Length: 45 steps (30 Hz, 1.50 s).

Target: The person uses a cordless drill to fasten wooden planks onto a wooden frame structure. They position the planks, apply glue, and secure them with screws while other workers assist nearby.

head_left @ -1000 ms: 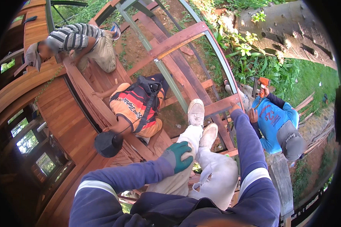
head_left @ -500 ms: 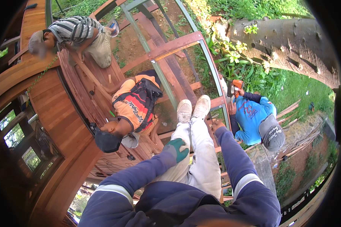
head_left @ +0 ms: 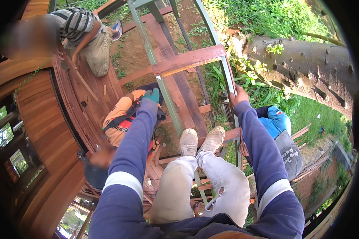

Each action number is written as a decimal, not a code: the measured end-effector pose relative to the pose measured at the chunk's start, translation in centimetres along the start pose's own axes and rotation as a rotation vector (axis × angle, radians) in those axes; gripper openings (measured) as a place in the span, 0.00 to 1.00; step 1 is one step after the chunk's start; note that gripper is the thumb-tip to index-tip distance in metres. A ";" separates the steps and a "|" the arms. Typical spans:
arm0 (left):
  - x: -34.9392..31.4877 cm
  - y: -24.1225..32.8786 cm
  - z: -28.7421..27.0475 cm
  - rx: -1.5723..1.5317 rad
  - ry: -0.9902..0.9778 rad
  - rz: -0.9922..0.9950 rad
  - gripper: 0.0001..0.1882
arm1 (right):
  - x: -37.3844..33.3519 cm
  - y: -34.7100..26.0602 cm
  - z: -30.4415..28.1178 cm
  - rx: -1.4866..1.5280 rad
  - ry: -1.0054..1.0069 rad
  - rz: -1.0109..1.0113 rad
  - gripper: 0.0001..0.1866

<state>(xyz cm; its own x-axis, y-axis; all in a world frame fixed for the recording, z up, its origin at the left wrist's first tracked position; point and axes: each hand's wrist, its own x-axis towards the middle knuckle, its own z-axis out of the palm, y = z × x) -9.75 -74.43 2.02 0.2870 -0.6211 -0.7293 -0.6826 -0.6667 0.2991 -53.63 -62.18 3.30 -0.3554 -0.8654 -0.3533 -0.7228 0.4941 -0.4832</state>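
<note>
My right hand (head_left: pixel 239 95), bare, is closed on the right rail (head_left: pixel 228 75) of a long frame of green-edged beams. In a green glove, my left hand (head_left: pixel 152 95) reaches forward close to the left green beam (head_left: pixel 146 44); its fingers are too small to make out, and I cannot tell whether it touches the beam. A reddish wooden crosspiece (head_left: pixel 189 60) joins the two sides ahead of my hands. My dusty shoes (head_left: pixel 188 142) rest low on the frame, between its sides.
A person in an orange shirt (head_left: pixel 117 113) crouches below my left arm. Another, in a striped shirt (head_left: pixel 75 26), kneels on planks farther left. At right, a person in a blue shirt (head_left: pixel 278 121) stays close beside the frame. A thick tree trunk (head_left: pixel 303 65) lies beyond.
Both my hands have moved forward from near my knees, the right onto the rail and the left toward the green beam. My knees have bent. The orange-shirted person's head has turned.
</note>
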 end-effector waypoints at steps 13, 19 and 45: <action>19.8 15.2 2.9 -0.071 0.442 0.013 0.38 | 19.8 -6.0 7.5 -0.067 0.165 0.148 0.49; 20.2 16.0 3.5 -0.042 0.525 -0.005 0.30 | 20.1 -6.8 6.8 -0.062 0.118 0.184 0.46; 18.8 16.9 3.1 -0.014 0.446 -0.155 0.36 | 19.2 -6.4 6.9 0.020 0.165 0.152 0.47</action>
<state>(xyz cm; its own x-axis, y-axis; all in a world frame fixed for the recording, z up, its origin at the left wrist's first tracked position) -17.96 -96.06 -8.55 0.6476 -0.6280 -0.4314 -0.6005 -0.7692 0.2183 -51.76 -81.35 -5.93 -0.5525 -0.7822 -0.2880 -0.6423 0.6197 -0.4510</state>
